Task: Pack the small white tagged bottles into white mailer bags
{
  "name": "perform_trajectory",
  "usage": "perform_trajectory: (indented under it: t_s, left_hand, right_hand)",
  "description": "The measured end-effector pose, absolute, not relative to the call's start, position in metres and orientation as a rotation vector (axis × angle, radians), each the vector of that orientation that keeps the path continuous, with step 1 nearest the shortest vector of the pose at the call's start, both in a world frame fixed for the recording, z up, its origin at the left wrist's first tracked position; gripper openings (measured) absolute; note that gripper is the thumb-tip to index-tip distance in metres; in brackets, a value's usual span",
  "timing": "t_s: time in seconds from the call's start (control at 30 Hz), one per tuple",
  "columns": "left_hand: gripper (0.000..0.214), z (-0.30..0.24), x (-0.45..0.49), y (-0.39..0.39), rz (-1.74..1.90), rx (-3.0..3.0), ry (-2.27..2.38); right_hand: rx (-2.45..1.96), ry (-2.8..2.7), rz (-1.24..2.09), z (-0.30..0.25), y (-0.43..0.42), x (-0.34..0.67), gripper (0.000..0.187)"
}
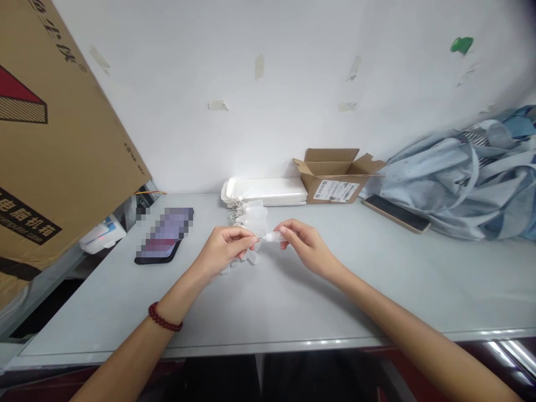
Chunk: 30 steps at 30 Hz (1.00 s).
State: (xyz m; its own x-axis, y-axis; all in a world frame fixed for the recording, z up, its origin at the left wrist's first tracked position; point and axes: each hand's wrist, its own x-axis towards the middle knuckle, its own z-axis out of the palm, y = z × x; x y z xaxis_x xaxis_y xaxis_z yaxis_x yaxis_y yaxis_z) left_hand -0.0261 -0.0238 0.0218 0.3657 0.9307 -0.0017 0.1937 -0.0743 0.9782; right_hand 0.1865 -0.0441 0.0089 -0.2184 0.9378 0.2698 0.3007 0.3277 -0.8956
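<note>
Over the middle of the grey table, my right hand [304, 243] pinches a small whitish, translucent pouch-like piece [274, 237] between thumb and fingers. Its narrow end points left, toward my left hand [230, 245]. The left thumb and forefinger are closed on a thin string at that end; the string is only faintly visible. Behind and below the fingertips lies a row of several similar white pieces [254, 215] with thin string loops, partly covered by my left hand. A stack of flat white sleeves [268, 191] lies just beyond them.
An opened small cardboard box [335, 181] stands by the wall. A phone [396, 213] and bluish cloth bags [456, 173] lie to the right. Another phone [165, 235], partly pixelated, is on the left. A large carton [62, 139] leans at the table's left edge.
</note>
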Motion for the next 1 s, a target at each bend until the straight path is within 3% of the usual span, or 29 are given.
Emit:
perform_trajectory:
  t_s: [1.0]
  left_hand:
    - [0.009,0.0190,-0.0172,-0.0285,0.830,1.498,0.997]
  right_hand:
    - [-1.168,-1.812,0.951,0.0069,-0.0517,0.1798,0.031]
